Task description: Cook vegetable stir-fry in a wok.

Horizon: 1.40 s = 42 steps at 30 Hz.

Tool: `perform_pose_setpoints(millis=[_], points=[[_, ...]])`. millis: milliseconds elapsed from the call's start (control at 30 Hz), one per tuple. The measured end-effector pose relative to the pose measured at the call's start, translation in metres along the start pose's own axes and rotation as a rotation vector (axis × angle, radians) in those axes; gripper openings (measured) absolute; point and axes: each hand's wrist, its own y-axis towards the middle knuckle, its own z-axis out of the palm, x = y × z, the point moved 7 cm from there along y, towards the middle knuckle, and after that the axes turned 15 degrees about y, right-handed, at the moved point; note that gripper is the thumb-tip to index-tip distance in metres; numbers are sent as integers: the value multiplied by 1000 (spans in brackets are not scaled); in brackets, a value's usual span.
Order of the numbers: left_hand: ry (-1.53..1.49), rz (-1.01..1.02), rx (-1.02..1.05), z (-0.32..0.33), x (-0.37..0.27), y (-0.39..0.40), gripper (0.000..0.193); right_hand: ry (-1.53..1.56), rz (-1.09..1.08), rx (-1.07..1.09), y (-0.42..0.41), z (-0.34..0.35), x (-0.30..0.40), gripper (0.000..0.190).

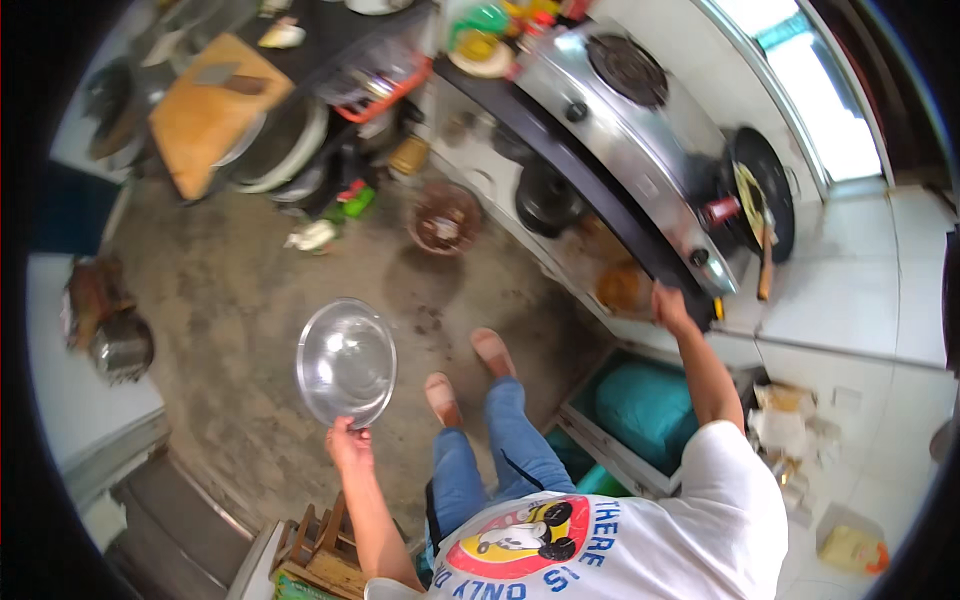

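Observation:
My left hand (349, 445) grips the near rim of a shiny round basin (346, 364). The basin is held out above the concrete floor, its hollow showing and nothing visible inside. Away to the right, my right hand (668, 303) is at the front edge of the dark countertop (600, 196), close to the near end of a steel gas stove (637, 135). Its fingers are blurred and partly hidden, so whether they hold the edge cannot be told. Below the counter, an open shelf holds a dark pot (549, 199) and an orange-brown item (619, 287).
A wok (763, 191) sits at the stove's near end. A brown plastic basket (445, 217) stands on the floor. A cutting board (214, 112) bears a cleaver (225, 76) at far left. Beside my legs is a bin with a teal bag (645, 409); wooden stools (322, 551) stand lower left.

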Motion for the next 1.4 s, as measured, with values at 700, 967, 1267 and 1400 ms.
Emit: perform_pose_setpoints(millis=[700, 967, 1267, 1400], points=[[-701, 372, -261, -355, -375, 116, 26, -395, -586, 1135, -283, 752, 242, 12], [-500, 436, 84, -286, -627, 247, 36, -320, -636, 982, -289, 917, 359, 12], [-203, 412, 416, -88, -872, 354, 26, -276, -1277, 385, -151, 1045, 564, 31], [-22, 404, 479, -25, -980, 413, 30, -455, -1287, 209, -72, 1107, 663, 50]])
